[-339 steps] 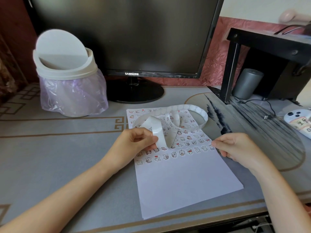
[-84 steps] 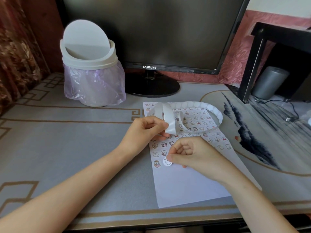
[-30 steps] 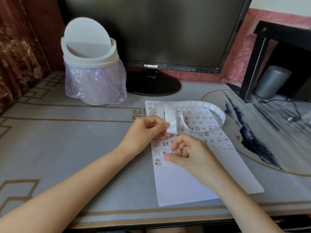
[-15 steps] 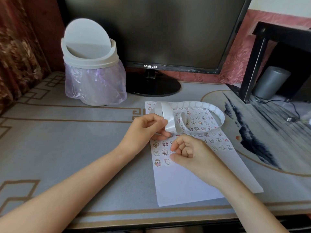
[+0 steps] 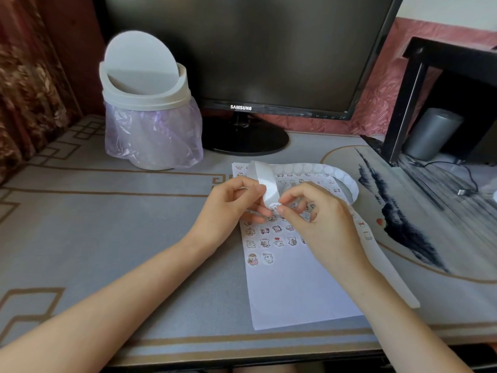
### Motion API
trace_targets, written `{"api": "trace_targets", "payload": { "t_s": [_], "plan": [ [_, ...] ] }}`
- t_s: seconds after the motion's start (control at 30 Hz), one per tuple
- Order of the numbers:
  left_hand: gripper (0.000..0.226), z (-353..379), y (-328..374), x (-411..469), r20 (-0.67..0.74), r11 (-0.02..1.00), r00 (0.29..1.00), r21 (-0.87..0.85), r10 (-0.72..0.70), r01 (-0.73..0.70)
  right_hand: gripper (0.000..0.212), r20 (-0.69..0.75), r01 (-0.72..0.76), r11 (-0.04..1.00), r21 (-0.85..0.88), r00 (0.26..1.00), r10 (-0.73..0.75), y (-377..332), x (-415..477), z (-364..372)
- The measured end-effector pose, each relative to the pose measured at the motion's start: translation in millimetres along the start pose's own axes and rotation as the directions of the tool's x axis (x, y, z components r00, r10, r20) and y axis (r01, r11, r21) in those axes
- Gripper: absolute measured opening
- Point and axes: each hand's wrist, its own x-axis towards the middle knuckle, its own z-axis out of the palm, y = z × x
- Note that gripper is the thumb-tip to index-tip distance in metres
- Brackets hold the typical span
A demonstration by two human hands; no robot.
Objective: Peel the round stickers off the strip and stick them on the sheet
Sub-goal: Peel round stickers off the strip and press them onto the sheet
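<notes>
A white sheet (image 5: 293, 292) lies on the desk, its upper half covered with rows of small round cartoon stickers; the lowest row holds two stickers (image 5: 260, 258). A long white backing strip (image 5: 317, 169) curls in a loop over the sheet's top. My left hand (image 5: 231, 208) pinches the strip's near end (image 5: 266, 188) and holds it just above the sheet. My right hand (image 5: 320, 222) has thumb and forefinger closed on a round sticker (image 5: 274, 207) at the strip's lower tip.
A white swing-lid bin (image 5: 146, 103) with a purple liner stands at the back left. A black Samsung monitor (image 5: 242, 63) stands behind the sheet. A black shelf (image 5: 441, 84), a grey cylinder (image 5: 433, 133) and a cable (image 5: 462, 179) are at the right.
My right hand has lifted from the sheet's lowest row, leaving a second sticker there, and moved up to the strip's end in my left hand, pinching a sticker.
</notes>
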Motion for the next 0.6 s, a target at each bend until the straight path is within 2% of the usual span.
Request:
{"api": "trace_targets", "payload": {
  "t_s": [0.07, 0.3, 0.6],
  "plan": [
    [0.015, -0.1, 0.3, -0.3, 0.009, 1.0, 1.0, 0.01, 0.006, -0.006, 0.01, -0.01, -0.01, 1.0, -0.004, 1.0, 0.01, 1.0, 0.5, 1.3],
    [0.019, 1.9, 0.8, -0.3, 0.052, 0.999, 0.999, 0.031, -0.009, 0.007, 0.009, -0.012, -0.068, 0.983, 0.169, 0.997, 0.071, 4.6, 1.4, -1.0],
    [0.013, 0.9, -2.8, -1.0, 0.076, 0.995, 0.997, 0.099, -0.008, 0.001, 0.01, -0.03, -0.03, 0.989, 0.144, 0.999, 0.034, 5.8, 1.3, 0.1]
  ]
}}
